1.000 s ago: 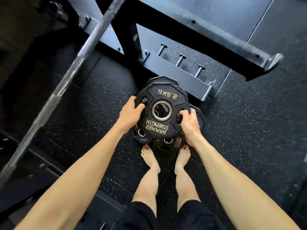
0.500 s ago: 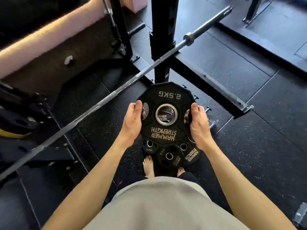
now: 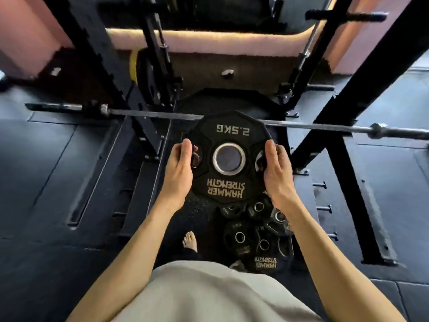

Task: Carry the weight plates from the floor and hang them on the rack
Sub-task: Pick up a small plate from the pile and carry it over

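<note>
A black 2.5 kg weight plate [image 3: 228, 133] with a silver centre ring is held flat in front of me, well above the floor. My left hand [image 3: 178, 173] grips its left edge and my right hand [image 3: 277, 175] grips its right edge, fingers hooked into the side cut-outs. Several more black plates [image 3: 253, 238] lie in a pile on the floor below, near my bare foot [image 3: 190, 238]. The black rack [image 3: 343, 105] stands ahead, its uprights on both sides, with short storage pegs [image 3: 323, 208] on its floor beam at the right.
A steel barbell [image 3: 325, 125] crosses the view horizontally just beyond the held plate. A yellow-edged plate [image 3: 139, 68] hangs on the rack at the back left. Pink walls rise behind. Dark rubber flooring [image 3: 46, 159] spreads to both sides.
I have straightened up and lifted the plate away from the floor pile. The view has turned so the barbell now runs straight across, and the rack uprights face me.
</note>
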